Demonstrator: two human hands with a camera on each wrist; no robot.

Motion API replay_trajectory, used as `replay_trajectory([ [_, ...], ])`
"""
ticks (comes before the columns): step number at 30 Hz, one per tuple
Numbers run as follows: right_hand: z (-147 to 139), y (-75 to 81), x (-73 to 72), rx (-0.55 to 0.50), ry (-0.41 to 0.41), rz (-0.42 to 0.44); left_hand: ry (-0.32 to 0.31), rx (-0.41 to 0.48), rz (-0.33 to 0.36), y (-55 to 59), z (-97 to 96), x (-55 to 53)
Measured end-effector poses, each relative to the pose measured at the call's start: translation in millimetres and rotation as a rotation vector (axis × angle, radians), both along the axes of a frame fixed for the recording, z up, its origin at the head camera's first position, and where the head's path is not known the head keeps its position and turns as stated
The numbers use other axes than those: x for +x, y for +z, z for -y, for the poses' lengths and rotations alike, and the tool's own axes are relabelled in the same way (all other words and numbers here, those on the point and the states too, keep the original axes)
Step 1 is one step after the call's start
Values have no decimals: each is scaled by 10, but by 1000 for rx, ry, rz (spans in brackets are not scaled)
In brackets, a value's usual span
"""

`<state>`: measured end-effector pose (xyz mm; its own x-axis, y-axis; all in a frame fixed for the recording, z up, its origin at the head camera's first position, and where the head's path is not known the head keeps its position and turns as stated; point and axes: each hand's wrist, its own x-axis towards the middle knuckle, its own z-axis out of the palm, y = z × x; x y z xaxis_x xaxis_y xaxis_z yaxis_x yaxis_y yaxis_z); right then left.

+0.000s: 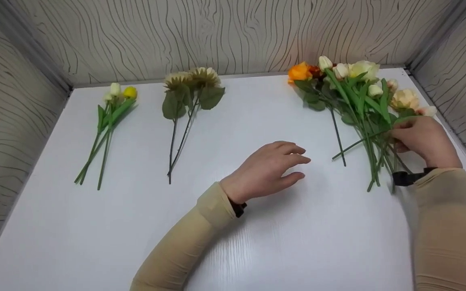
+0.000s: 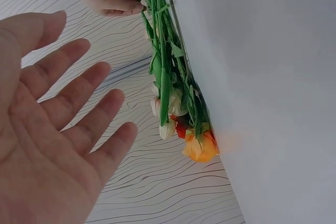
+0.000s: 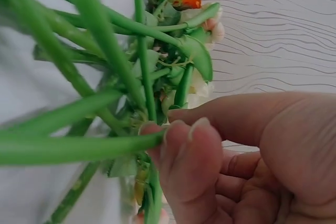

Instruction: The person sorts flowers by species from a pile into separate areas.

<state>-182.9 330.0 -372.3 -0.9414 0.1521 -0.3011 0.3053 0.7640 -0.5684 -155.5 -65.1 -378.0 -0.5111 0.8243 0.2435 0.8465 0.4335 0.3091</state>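
At the right of the table, my right hand (image 1: 427, 139) pinches a green flower stem (image 3: 94, 148) between thumb and fingertips. That stem runs leftward across a pile of artificial flowers (image 1: 366, 117) with white tulips, an orange rose (image 1: 299, 72) and pale blooms. A pale pink tulip head (image 1: 427, 111) shows just beyond the right hand. Over the middle of the table hovers my left hand (image 1: 267, 167), its fingers spread and slightly bent, holding nothing. In the left wrist view its palm faces the camera, with the pile behind it.
Two pale, broad-petalled flowers (image 1: 192, 81) with dark stems lie at the back, left of centre. Farther left is a small bunch of white and yellow tulips (image 1: 113, 109). Wood-patterned walls (image 1: 200, 36) border the white table (image 1: 95, 238) at the back and sides.
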Motion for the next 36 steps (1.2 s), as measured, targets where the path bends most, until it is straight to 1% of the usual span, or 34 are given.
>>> replay_trajectory([
  [2, -10, 37, 22, -1, -22, -15, 4, 1, 2, 0, 0, -2],
  [5, -2, 83, 59, -31, -84, -42, 12, 8, 10, -5, 3, -6],
  [9, 57, 134, 101, -54, -144, -90, 32, 41, 32, -7, 13, -10],
  [12, 117, 179, 127, -35, -179, -147, 64, 76, 65, -1, 22, -11],
  [18, 217, 317, 188, 49, -257, -241, 135, 118, 128, 10, 40, -17],
  [20, 288, 345, 193, 22, -260, -269, 158, 135, 159, 19, 42, -20],
  [23, 449, 361, 186, -100, -202, -309, 201, 171, 253, 35, 50, -31],
  [26, 690, 358, 166, -258, -94, -312, 231, 229, 380, 43, 62, -52],
  [29, 999, 345, 119, -397, 7, -276, 246, 297, 508, 35, 68, -79],
  [31, 1207, 331, 76, -498, 68, -248, 258, 329, 578, 26, 67, -95],
  [33, 1387, 306, 34, -594, 123, -222, 279, 341, 634, 16, 65, -105],
  [36, 1567, 246, -4, -706, 197, -196, 307, 343, 687, 0, 62, -117],
])
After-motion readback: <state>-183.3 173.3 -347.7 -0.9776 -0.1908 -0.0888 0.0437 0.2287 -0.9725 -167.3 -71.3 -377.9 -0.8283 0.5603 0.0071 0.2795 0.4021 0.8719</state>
